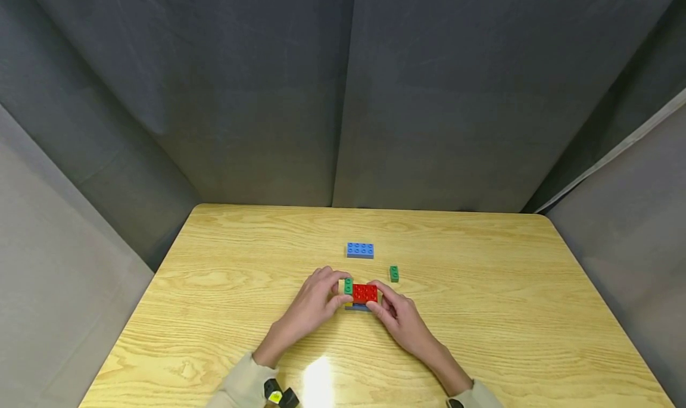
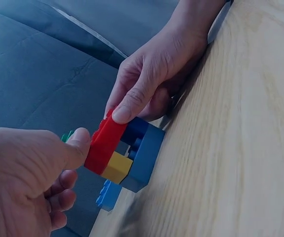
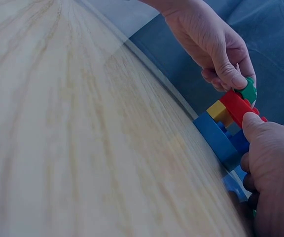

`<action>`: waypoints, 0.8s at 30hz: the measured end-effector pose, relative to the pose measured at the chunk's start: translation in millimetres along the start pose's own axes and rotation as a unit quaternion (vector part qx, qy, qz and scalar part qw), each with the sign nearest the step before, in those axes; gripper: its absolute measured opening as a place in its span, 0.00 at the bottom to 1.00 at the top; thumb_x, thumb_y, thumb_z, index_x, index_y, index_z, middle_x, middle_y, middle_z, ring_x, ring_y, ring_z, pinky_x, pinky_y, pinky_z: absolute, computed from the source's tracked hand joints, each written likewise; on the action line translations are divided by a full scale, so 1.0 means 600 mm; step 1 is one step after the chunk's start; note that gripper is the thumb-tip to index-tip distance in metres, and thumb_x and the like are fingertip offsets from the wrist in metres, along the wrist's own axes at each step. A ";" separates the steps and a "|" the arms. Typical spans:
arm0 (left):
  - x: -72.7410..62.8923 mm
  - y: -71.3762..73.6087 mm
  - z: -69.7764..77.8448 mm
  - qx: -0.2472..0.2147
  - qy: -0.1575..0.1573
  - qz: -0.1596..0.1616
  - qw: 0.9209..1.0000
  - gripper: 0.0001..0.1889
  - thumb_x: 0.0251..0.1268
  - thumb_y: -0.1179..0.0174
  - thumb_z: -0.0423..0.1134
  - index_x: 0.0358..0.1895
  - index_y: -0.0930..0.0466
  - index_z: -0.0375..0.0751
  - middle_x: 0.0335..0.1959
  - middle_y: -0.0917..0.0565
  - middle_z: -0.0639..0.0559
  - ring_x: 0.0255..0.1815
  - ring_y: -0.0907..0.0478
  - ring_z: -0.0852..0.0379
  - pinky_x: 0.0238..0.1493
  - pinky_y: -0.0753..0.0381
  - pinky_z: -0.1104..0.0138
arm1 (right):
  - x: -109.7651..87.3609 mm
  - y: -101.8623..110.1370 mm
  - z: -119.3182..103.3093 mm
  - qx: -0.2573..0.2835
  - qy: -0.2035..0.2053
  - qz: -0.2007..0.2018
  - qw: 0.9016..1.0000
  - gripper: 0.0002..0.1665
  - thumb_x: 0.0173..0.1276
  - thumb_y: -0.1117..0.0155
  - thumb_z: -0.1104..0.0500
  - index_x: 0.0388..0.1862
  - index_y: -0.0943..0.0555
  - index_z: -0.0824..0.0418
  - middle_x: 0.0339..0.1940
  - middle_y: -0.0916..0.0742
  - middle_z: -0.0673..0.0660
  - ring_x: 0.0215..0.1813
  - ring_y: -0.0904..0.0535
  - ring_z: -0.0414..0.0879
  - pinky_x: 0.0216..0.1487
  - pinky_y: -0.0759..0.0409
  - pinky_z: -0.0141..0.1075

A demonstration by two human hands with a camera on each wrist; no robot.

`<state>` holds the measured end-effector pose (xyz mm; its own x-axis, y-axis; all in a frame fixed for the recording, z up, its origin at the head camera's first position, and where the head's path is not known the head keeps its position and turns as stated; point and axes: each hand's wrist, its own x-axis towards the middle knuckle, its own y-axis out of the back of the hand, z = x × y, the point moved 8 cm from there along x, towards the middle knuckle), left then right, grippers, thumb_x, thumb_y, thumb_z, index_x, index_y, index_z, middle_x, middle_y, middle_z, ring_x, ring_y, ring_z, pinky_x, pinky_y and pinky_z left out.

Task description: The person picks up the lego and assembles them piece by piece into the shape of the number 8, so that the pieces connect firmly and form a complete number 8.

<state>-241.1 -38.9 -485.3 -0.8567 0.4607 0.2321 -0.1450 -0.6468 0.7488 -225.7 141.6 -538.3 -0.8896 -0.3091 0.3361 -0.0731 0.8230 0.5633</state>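
Note:
A small stack of toy building bricks stands on the table between both hands. At its bottom lies a blue brick (image 2: 146, 159). A yellow brick (image 2: 117, 168) and a dark blue brick (image 3: 240, 142) sit on it at opposite ends, with a gap between them. A red brick (image 1: 365, 293) bridges the two. My left hand (image 1: 313, 301) pinches a green two-stud brick (image 1: 348, 286) between thumb and fingers at the red brick's left end. With thumb and fingers, my right hand (image 1: 404, 321) holds the red brick's right end.
Behind the stack a loose blue eight-stud brick (image 1: 360, 251) lies on the wooden table (image 1: 241, 253). Another green two-stud brick (image 1: 393, 274) lies to the right, beyond the right hand. Grey curtains (image 1: 257, 98) hang behind the table and along its sides.

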 end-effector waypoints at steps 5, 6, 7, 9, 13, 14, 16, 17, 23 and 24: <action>-0.001 -0.003 0.000 0.000 -0.005 0.014 1.000 0.21 0.67 0.29 0.45 0.61 0.17 0.45 0.32 0.28 0.62 0.36 0.33 0.61 0.39 0.30 0.67 | 0.000 0.001 -0.003 -0.001 0.002 0.002 1.000 0.19 0.79 0.35 0.54 0.66 0.22 0.46 0.20 0.29 0.40 0.21 0.39 0.30 0.22 0.37 0.27; -0.001 -0.004 0.000 -0.001 -0.006 0.019 1.000 0.21 0.67 0.29 0.45 0.61 0.17 0.45 0.32 0.28 0.62 0.36 0.33 0.61 0.39 0.30 0.68 | 0.000 0.001 -0.004 -0.001 0.004 0.003 1.000 0.19 0.79 0.35 0.54 0.66 0.22 0.47 0.20 0.29 0.40 0.21 0.39 0.30 0.22 0.37 0.27; -0.001 -0.005 0.000 -0.001 -0.007 0.024 1.000 0.21 0.67 0.29 0.44 0.61 0.17 0.44 0.32 0.28 0.61 0.36 0.33 0.61 0.38 0.30 0.68 | 0.000 0.001 -0.004 -0.002 0.006 0.003 1.000 0.19 0.79 0.35 0.54 0.66 0.22 0.47 0.20 0.29 0.40 0.21 0.39 0.30 0.22 0.37 0.27; -0.002 -0.008 0.001 -0.001 -0.008 0.033 0.999 0.21 0.66 0.29 0.43 0.60 0.17 0.42 0.32 0.28 0.61 0.35 0.33 0.61 0.37 0.29 0.69 | 0.000 0.001 -0.005 -0.004 0.012 0.004 1.000 0.20 0.79 0.35 0.55 0.66 0.22 0.47 0.20 0.28 0.40 0.21 0.39 0.30 0.22 0.37 0.27; -0.003 -0.014 0.001 0.006 -0.002 0.047 0.999 0.19 0.68 0.29 0.39 0.59 0.17 0.40 0.33 0.28 0.59 0.36 0.33 0.61 0.36 0.28 0.70 | 0.001 0.000 -0.005 -0.008 0.021 0.007 1.000 0.20 0.78 0.35 0.56 0.66 0.22 0.49 0.21 0.28 0.40 0.21 0.39 0.30 0.21 0.37 0.27; -0.004 -0.016 0.002 0.009 0.000 0.049 0.999 0.19 0.68 0.29 0.39 0.59 0.17 0.40 0.34 0.28 0.59 0.36 0.32 0.61 0.35 0.28 0.70 | 0.001 0.000 -0.005 -0.008 0.022 0.007 1.000 0.20 0.78 0.35 0.56 0.66 0.22 0.49 0.21 0.28 0.41 0.21 0.39 0.30 0.21 0.37 0.27; -0.004 -0.019 0.004 0.016 0.001 0.052 0.998 0.18 0.69 0.30 0.37 0.59 0.18 0.39 0.34 0.28 0.59 0.36 0.32 0.61 0.35 0.27 0.71 | 0.001 0.000 -0.004 -0.009 0.022 0.008 1.000 0.20 0.78 0.35 0.57 0.66 0.22 0.49 0.21 0.28 0.41 0.21 0.39 0.29 0.21 0.37 0.27; -0.004 -0.020 0.004 0.020 0.002 0.054 0.998 0.18 0.69 0.30 0.37 0.59 0.18 0.39 0.35 0.28 0.59 0.36 0.32 0.62 0.35 0.27 0.71 | 0.001 0.000 -0.003 -0.009 0.021 0.008 1.000 0.20 0.78 0.35 0.57 0.66 0.22 0.49 0.21 0.28 0.41 0.21 0.39 0.29 0.21 0.37 0.26; -0.003 -0.020 0.011 0.035 -0.011 0.065 0.997 0.17 0.67 0.30 0.34 0.57 0.17 0.38 0.34 0.29 0.59 0.35 0.33 0.62 0.34 0.28 0.71 | 0.000 0.001 -0.006 -0.009 0.029 0.011 0.999 0.20 0.78 0.35 0.58 0.66 0.22 0.50 0.21 0.28 0.41 0.21 0.39 0.30 0.21 0.37 0.27; -0.003 -0.020 0.012 0.040 -0.016 0.066 0.997 0.16 0.67 0.30 0.33 0.56 0.17 0.38 0.34 0.29 0.58 0.36 0.33 0.61 0.35 0.27 0.70 | 0.000 0.002 -0.007 -0.010 0.030 0.012 0.999 0.20 0.78 0.34 0.58 0.66 0.22 0.50 0.21 0.28 0.41 0.21 0.39 0.30 0.21 0.37 0.27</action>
<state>-234.2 -27.3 -490.1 -0.8491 0.3951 0.3505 0.0093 -0.6524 0.7579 -224.1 140.4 -534.5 -0.8619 -0.3181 0.3950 -0.0422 0.8211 0.5692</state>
